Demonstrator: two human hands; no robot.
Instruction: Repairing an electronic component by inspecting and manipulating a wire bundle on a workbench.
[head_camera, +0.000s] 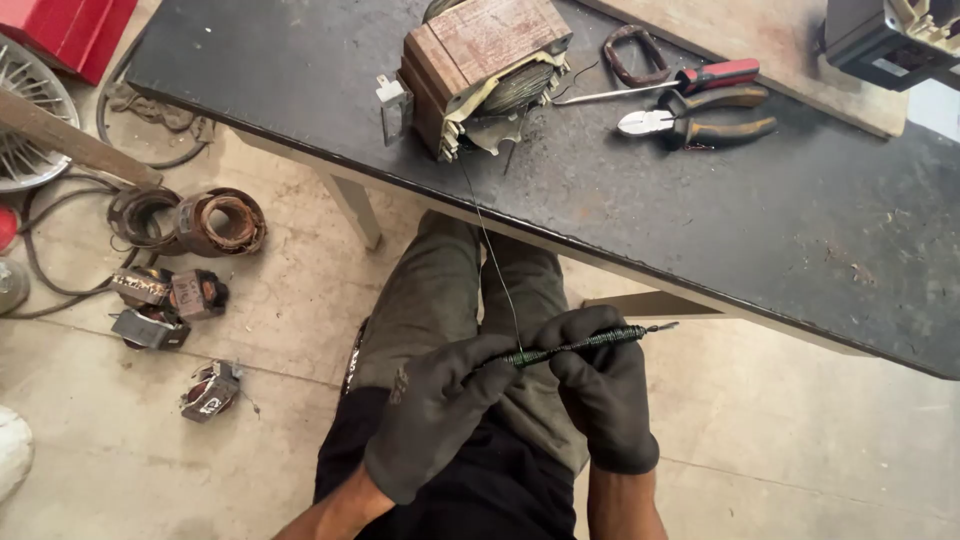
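I count two gloved hands in my view, one thin rod, one wire and one transformer. My left hand (440, 410) comes up from the lower left with the wrist low and the knuckles turned up, its fingers curled shut around the near end of the rod (585, 343). My right hand (600, 390) rises from directly below, forearm nearly upright, thumb and forefinger pinched closed on the rod's middle, the other fingers folded under it. The rod lies almost level between both sets of fingertips, tilted a little upward past my right fingers, and it is wrapped with dark greenish turns of wire along most of its length; its bare tip pokes out beyond my right forefinger.

One fine wire (495, 260) climbs from the point just beside my left fingertips, straight up and away to the transformer (480, 70), which sits well beyond both hands on the edge of the black workbench (760, 220). The wire looks taut.

Farther out past my right fingers I count three hand tools on the bench: one screwdriver with a red handle (670, 84), one pair of side cutters (695, 122) with dark and orange grips, and one rusty brown loop (634, 55) just beyond them.

Off to the far left of my left fingers, on the concrete floor (240, 330), I count roughly five old motor windings and cores (205, 222), well apart from my hands.
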